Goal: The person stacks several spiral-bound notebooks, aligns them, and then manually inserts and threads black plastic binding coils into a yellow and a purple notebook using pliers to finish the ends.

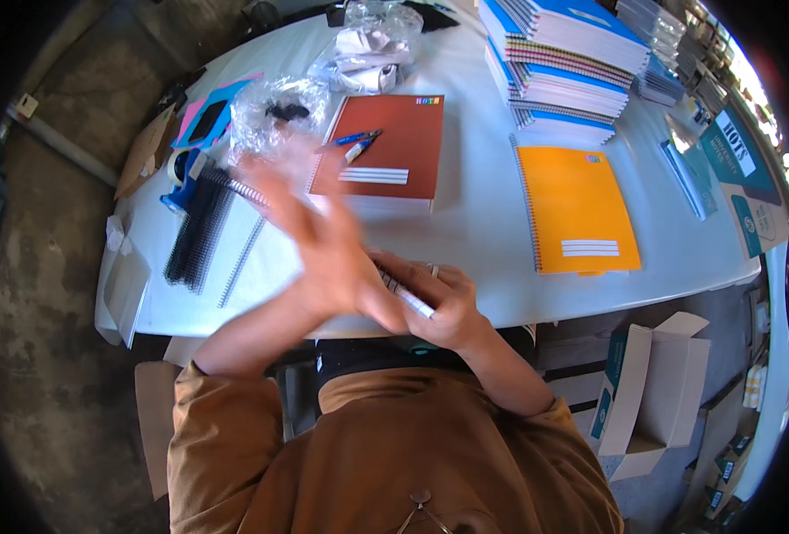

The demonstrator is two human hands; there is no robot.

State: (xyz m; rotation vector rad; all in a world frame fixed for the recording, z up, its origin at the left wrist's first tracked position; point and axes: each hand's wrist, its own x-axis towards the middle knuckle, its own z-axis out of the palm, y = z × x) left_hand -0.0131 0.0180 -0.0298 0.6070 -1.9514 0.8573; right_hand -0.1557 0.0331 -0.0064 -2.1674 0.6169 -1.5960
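Note:
My left hand (328, 249) is raised over the near edge of the table, blurred by motion, its fingers spread apart and nothing seen in it. Close beside it, my right hand (443, 307), with a ring on one finger, is closed on a thin flat thing with a whitish, dark-lined edge (410, 298); its kind is partly hidden by the hands. Beyond them lies a stack topped by a reddish-brown notebook (412, 142), with blue-and-white pens (356, 145) on its cover. Left of my left hand rest black spiral binding coils (201, 233).
A yellow spiral notebook (581, 209) lies on the right of the white table (488, 249). Behind it rises a stack of blue-covered spiral notebooks (572, 67). Crumpled clear plastic (279, 107) and a blue tape dispenser (181, 182) are at left. An open carton (657, 387) stands below the right edge.

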